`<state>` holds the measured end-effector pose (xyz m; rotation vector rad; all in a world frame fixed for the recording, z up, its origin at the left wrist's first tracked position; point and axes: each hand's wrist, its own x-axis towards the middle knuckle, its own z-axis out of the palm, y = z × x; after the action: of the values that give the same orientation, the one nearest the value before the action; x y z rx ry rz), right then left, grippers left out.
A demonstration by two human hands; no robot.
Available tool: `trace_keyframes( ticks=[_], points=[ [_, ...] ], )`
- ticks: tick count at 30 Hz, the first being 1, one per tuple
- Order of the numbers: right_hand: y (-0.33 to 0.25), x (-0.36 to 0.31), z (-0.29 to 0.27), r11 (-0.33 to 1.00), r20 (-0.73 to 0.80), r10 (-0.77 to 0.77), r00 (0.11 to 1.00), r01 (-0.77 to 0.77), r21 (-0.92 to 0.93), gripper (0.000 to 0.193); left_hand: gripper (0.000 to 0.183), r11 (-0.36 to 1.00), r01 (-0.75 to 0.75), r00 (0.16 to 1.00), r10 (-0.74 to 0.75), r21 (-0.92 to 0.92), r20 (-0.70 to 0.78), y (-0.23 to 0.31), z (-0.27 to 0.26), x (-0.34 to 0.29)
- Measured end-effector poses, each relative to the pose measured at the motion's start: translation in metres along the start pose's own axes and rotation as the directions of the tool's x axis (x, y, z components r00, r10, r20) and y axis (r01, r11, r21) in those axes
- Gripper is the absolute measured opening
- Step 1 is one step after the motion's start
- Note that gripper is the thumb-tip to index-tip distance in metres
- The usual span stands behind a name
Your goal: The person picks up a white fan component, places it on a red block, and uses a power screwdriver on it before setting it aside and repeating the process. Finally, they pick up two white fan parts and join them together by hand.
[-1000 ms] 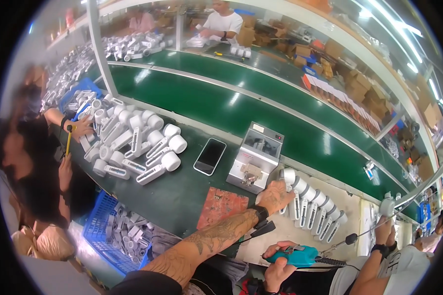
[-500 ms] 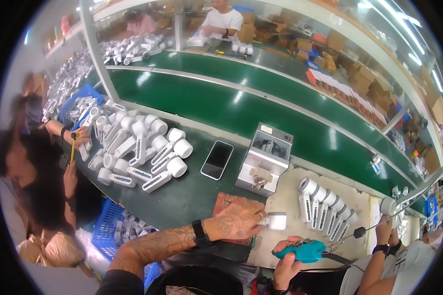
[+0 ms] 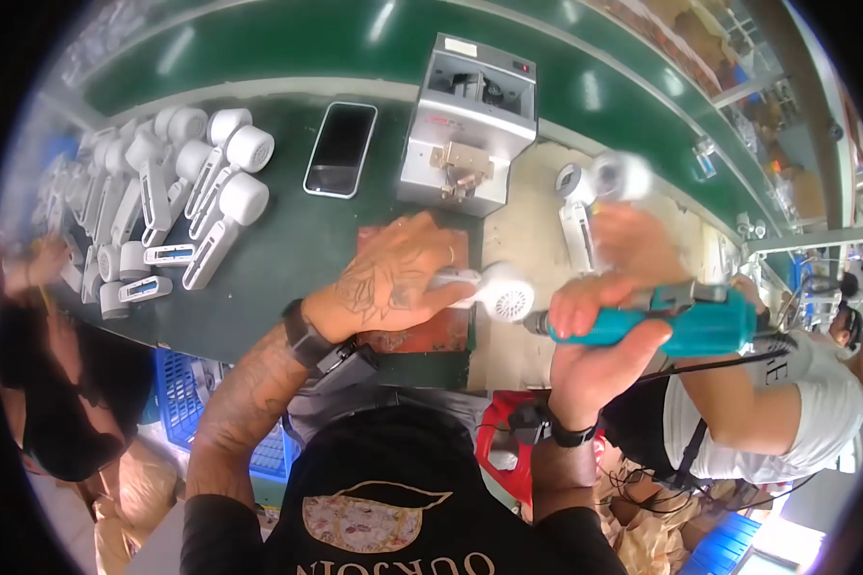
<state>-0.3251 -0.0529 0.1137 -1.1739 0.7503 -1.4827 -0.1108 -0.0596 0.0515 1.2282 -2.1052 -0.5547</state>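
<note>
My left hand point(image 3: 388, 273) is closed on the grey handle of a white hair-dryer-shaped unit point(image 3: 508, 292), over a reddish-brown pad point(image 3: 446, 335). The unit's round head shows a vented face. My right hand point(image 3: 599, 359) grips a teal electric screwdriver point(image 3: 710, 324), its tip pointing left, close to the head; whether they touch I cannot tell. Beyond the screwdriver, a co-worker's blurred hand point(image 3: 638, 240) is beside another white unit point(image 3: 577, 235) and a blurred round head point(image 3: 623, 176).
Similar white units point(image 3: 144, 182) are heaped on the left of the dark green table. A phone point(image 3: 340, 149) lies beside a grey metal machine point(image 3: 470, 125) at the back. Co-workers are at both sides. A blue crate point(image 3: 177, 393) stands below the table edge at left.
The view has tilted downward. My right hand has brought the screwdriver up to the held unit, whose vented face now shows. A co-worker's hand has reached in; most of the right-hand row no longer shows.
</note>
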Motion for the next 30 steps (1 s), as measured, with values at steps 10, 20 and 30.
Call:
trace_keyframes(
  ticks=[10, 20, 30],
  points=[
    [0.067, 0.100, 0.071, 0.949, 0.171, -0.155, 0.973, 0.195, -0.248, 0.035, 0.045, 0.992, -0.065, 0.988, 0.080, 0.111, -0.131, -0.010, 0.007, -0.022],
    [0.071, 0.085, 0.077, 0.948, 0.162, -0.056, 0.985, 0.103, -0.300, 0.037, 0.044, 0.999, 0.000, 0.989, 0.007, 0.045, -0.149, -0.012, 0.008, -0.020],
    [0.058, 0.043, 0.040, 0.980, 0.133, -0.042, 0.990, 0.067, -0.189, 0.055, 0.052, 0.997, 0.010, 0.993, -0.002, 0.073, -0.118, -0.016, 0.011, -0.021]
  ],
)
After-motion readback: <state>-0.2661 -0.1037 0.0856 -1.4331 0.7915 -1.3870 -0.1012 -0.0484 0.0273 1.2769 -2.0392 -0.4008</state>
